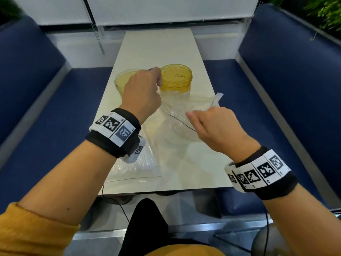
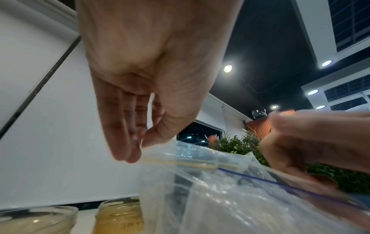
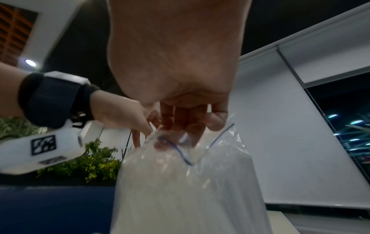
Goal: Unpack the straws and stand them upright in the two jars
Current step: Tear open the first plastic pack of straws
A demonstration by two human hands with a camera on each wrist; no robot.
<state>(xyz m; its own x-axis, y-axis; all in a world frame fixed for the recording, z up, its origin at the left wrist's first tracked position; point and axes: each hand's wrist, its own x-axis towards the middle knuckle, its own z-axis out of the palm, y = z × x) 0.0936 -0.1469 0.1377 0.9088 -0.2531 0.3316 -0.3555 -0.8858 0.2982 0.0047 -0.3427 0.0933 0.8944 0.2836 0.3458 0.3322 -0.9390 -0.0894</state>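
Two amber glass jars stand mid-table: the left jar (image 1: 123, 80) partly behind my left hand (image 1: 145, 89), the right jar (image 1: 176, 78) beside it. A clear zip bag (image 1: 177, 115) with a blue seal line is held up over the table between both hands. My left hand (image 2: 140, 148) pinches the bag's top edge (image 2: 180, 163) with thumb and fingertips. My right hand (image 1: 208, 124) grips the bag's other top corner (image 3: 174, 145). A second clear bag holding straws (image 1: 136, 163) lies flat near the table's front left, under my left wrist. The lifted bag's contents are too blurred to make out.
The narrow cream table (image 1: 156, 45) sits between blue benches (image 1: 276, 80) on both sides. A black thin cable (image 1: 182, 123) runs across the bag area. Green plants (image 1: 328, 13) stand behind the right bench.
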